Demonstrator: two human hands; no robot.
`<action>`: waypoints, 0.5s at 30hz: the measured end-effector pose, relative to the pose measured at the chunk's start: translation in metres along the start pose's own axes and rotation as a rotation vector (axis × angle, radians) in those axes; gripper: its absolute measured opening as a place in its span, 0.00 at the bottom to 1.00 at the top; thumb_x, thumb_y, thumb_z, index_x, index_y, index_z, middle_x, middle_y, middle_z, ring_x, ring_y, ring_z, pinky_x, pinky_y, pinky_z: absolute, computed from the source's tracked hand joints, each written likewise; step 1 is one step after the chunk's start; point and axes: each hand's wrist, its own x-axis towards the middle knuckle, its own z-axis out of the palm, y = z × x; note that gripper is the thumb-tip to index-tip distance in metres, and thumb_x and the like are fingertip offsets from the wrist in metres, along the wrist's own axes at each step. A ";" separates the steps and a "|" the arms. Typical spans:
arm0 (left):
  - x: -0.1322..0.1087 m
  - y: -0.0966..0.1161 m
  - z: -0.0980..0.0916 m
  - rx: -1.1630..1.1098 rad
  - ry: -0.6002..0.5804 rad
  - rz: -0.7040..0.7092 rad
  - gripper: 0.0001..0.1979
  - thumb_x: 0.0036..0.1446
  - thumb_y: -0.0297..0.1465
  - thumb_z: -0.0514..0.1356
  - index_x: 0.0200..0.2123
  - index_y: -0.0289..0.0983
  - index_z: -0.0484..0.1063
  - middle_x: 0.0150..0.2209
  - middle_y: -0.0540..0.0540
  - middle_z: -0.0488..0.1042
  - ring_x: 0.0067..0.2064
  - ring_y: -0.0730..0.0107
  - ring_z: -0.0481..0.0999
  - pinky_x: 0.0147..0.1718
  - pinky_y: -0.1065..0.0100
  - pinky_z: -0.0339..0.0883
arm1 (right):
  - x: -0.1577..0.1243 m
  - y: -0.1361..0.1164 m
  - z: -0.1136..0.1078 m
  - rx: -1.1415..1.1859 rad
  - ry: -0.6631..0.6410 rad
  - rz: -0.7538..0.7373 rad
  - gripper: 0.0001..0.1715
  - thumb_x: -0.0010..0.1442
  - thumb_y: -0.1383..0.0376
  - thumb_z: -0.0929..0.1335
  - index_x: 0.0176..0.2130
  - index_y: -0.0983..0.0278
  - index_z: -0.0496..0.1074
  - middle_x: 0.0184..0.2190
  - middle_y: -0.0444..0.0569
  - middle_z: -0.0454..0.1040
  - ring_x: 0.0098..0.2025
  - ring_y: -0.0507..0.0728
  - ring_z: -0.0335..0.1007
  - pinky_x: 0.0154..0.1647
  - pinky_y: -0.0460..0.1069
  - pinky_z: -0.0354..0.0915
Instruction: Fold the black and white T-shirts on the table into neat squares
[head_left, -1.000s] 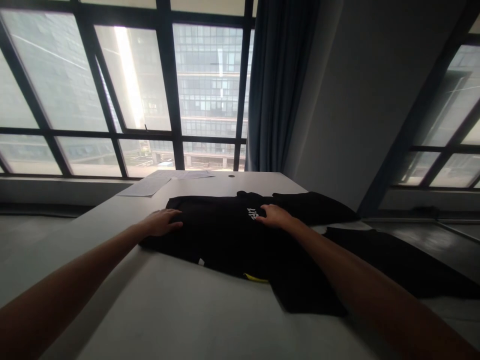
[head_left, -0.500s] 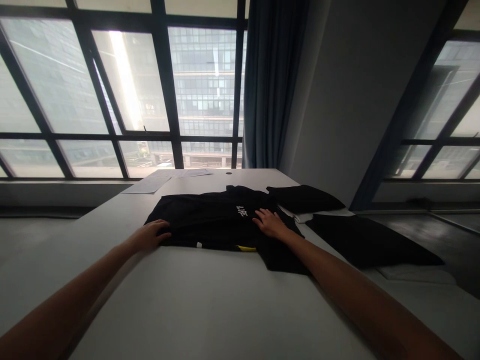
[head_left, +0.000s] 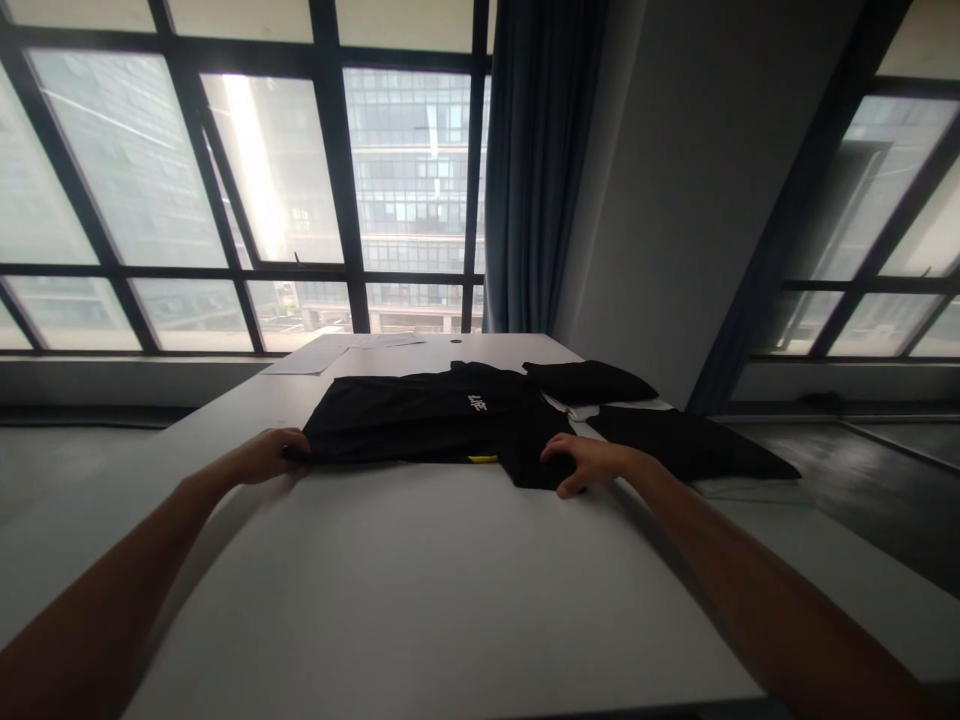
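A black T-shirt lies flat and sideways on the white table, with white lettering on its chest and a small yellow patch at its near edge. At its near left corner, my left hand is closed on the cloth, fingertips pinching the edge. My right hand rests at the near sleeve on the right. Its thumb and fingers are curved but spread apart, touching the black cloth without a visible grip.
Two more dark folded cloths, one farther back and one nearer, lie to the right with white material under them. Paper sheets lie at the far left of the table. Windows and a blue curtain stand behind.
My left hand has moved left and closed on the shirt's corner. My right hand has slid from the chest lettering right and nearer, to the sleeve. The near edge looks straighter.
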 end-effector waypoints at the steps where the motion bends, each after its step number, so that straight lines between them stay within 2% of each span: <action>1: -0.006 -0.001 0.001 -0.028 0.004 -0.004 0.16 0.44 0.44 0.61 0.33 0.42 0.77 0.39 0.49 0.79 0.42 0.59 0.76 0.44 0.67 0.67 | -0.001 -0.001 0.003 -0.007 0.032 -0.019 0.31 0.42 0.53 0.76 0.46 0.58 0.78 0.59 0.51 0.67 0.54 0.66 0.68 0.54 0.53 0.66; 3: -0.015 -0.004 0.003 -0.073 0.019 -0.005 0.17 0.44 0.46 0.61 0.34 0.42 0.77 0.40 0.49 0.80 0.43 0.58 0.76 0.46 0.66 0.68 | -0.001 -0.003 0.006 -0.022 0.096 -0.057 0.17 0.48 0.55 0.73 0.37 0.60 0.79 0.55 0.52 0.70 0.51 0.64 0.71 0.53 0.53 0.66; 5: -0.020 -0.008 0.003 -0.108 0.041 0.002 0.19 0.45 0.48 0.61 0.36 0.42 0.77 0.41 0.48 0.80 0.45 0.57 0.76 0.47 0.65 0.67 | -0.004 0.000 0.000 -0.008 0.135 -0.085 0.12 0.51 0.57 0.70 0.32 0.62 0.78 0.53 0.52 0.72 0.49 0.63 0.71 0.52 0.54 0.65; 8: -0.024 -0.010 -0.002 -0.157 0.043 0.017 0.21 0.46 0.50 0.62 0.37 0.42 0.77 0.43 0.47 0.80 0.46 0.57 0.76 0.48 0.64 0.68 | -0.018 0.008 -0.019 0.116 0.156 -0.143 0.13 0.51 0.56 0.70 0.31 0.63 0.76 0.52 0.53 0.73 0.50 0.63 0.70 0.53 0.54 0.64; 11: -0.026 -0.008 -0.006 -0.196 -0.025 0.020 0.22 0.47 0.51 0.61 0.38 0.42 0.77 0.47 0.47 0.79 0.48 0.57 0.76 0.48 0.64 0.69 | -0.033 0.015 -0.033 0.299 0.131 -0.164 0.18 0.51 0.52 0.71 0.30 0.65 0.75 0.54 0.55 0.73 0.50 0.62 0.71 0.51 0.53 0.66; 15: -0.027 -0.007 -0.004 -0.205 -0.124 0.043 0.22 0.47 0.53 0.63 0.36 0.43 0.77 0.53 0.47 0.76 0.54 0.55 0.74 0.53 0.61 0.67 | -0.037 0.028 -0.035 0.428 0.064 -0.119 0.23 0.51 0.50 0.70 0.37 0.66 0.78 0.53 0.56 0.74 0.51 0.63 0.71 0.52 0.54 0.67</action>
